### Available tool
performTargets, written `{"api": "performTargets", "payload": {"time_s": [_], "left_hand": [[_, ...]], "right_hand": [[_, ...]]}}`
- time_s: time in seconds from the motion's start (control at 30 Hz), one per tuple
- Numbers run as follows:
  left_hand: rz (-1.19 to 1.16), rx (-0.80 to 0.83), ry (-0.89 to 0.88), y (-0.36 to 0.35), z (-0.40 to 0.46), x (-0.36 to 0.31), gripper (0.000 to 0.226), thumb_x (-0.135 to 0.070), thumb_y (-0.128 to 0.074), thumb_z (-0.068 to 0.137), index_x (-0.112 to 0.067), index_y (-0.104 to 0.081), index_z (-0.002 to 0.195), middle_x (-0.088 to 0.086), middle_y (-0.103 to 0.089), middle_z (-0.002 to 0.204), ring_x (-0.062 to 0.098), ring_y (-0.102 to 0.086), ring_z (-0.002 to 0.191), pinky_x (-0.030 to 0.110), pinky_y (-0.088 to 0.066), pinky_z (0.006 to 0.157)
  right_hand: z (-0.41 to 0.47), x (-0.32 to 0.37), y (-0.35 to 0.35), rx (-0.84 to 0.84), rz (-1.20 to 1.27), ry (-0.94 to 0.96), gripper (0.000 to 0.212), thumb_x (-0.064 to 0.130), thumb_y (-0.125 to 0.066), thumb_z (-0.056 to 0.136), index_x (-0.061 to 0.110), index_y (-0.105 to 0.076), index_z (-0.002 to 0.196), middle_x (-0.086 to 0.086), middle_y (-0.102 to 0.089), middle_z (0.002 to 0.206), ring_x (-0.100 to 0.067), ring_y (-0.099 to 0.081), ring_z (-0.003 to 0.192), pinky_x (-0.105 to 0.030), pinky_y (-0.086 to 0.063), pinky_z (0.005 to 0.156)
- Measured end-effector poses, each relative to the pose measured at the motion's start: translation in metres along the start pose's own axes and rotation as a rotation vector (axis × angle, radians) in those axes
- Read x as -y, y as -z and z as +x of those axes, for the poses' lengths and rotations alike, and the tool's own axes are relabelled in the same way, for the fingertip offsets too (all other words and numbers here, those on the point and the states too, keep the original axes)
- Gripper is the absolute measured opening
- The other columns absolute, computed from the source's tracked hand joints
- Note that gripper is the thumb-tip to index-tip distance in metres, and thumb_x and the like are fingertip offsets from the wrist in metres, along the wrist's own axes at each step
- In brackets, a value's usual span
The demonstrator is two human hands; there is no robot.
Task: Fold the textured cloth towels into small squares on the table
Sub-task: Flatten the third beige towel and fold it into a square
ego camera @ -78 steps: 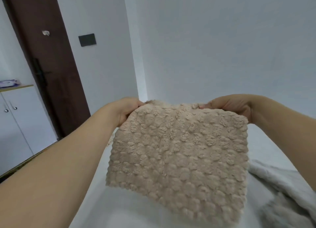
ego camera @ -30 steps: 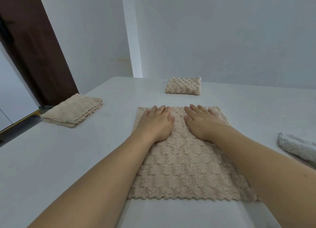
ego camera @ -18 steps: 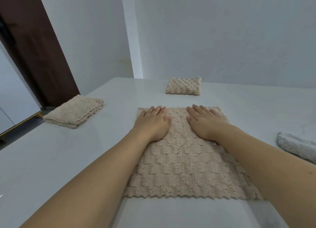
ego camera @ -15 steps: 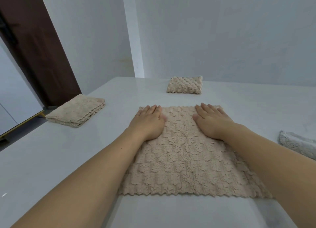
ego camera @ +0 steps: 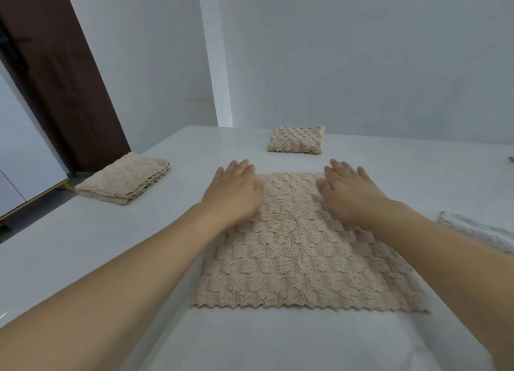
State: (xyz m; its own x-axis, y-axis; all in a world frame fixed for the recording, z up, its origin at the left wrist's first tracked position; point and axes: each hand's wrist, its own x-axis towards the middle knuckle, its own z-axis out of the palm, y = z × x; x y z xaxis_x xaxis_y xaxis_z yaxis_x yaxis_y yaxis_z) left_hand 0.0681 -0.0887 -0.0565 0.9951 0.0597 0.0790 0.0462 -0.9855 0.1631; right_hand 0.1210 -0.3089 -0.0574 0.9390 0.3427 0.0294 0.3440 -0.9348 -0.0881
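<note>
A beige textured towel (ego camera: 300, 253) lies spread flat on the white table (ego camera: 83, 248) in front of me. My left hand (ego camera: 233, 192) presses flat on its far left corner, fingers straight and reaching past the far edge. My right hand (ego camera: 347, 192) presses flat on the far right corner in the same way. A small folded beige square (ego camera: 297, 140) sits at the far middle of the table. A stack of beige towels (ego camera: 123, 182) lies at the left.
A grey-white cloth (ego camera: 478, 231) lies at the table's right edge. White walls stand behind the table, with a dark brown door (ego camera: 55, 72) at the left. The table's left edge drops to the floor near the stack.
The towel went from held up in the air to flat on the table. Over the last second my hands slid apart from its middle toward the far corners.
</note>
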Motion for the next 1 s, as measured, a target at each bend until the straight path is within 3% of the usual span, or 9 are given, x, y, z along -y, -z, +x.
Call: {"api": "performTargets", "payload": {"time_s": [0.13,0.23,0.63,1.0], "left_hand": [[-0.038,0.009,-0.124,-0.015,-0.024,-0.033,0.058,-0.039,-0.018,0.105,-0.011,-0.014,0.156,0.004,-0.007,0.165,0.019,-0.002,0.151,0.041,-0.003,0.123],[-0.014,0.085,-0.070,-0.032,-0.033,-0.031,0.061,-0.046,-0.014,0.103,-0.017,-0.010,0.157,-0.002,-0.003,0.165,0.017,0.001,0.151,0.042,0.000,0.122],[-0.019,0.102,-0.054,-0.030,-0.036,-0.025,0.059,-0.047,-0.012,0.104,-0.023,-0.005,0.157,-0.007,0.001,0.165,0.012,0.005,0.151,0.039,0.003,0.122],[0.045,0.128,0.086,-0.017,-0.050,0.022,0.059,-0.044,-0.011,0.104,-0.020,-0.003,0.157,-0.004,0.002,0.165,0.015,0.004,0.151,0.040,0.006,0.122]], "right_hand": [[-0.029,0.024,-0.008,0.047,0.014,0.116,0.060,0.043,-0.009,0.103,0.013,-0.004,0.155,-0.002,0.005,0.163,-0.017,0.007,0.149,-0.040,0.004,0.121],[-0.040,0.021,-0.021,0.099,0.048,0.075,0.060,0.045,-0.008,0.102,0.019,0.000,0.156,0.003,0.006,0.163,-0.014,0.008,0.149,-0.038,0.006,0.121],[-0.038,0.012,-0.022,0.110,0.064,0.066,0.058,0.046,-0.007,0.102,0.025,0.001,0.155,0.007,0.008,0.162,-0.011,0.009,0.148,-0.037,0.006,0.120],[-0.053,-0.029,-0.013,0.144,0.000,-0.095,0.059,0.043,-0.006,0.102,0.020,0.003,0.155,0.003,0.010,0.162,-0.015,0.008,0.149,-0.042,0.008,0.120]]}}
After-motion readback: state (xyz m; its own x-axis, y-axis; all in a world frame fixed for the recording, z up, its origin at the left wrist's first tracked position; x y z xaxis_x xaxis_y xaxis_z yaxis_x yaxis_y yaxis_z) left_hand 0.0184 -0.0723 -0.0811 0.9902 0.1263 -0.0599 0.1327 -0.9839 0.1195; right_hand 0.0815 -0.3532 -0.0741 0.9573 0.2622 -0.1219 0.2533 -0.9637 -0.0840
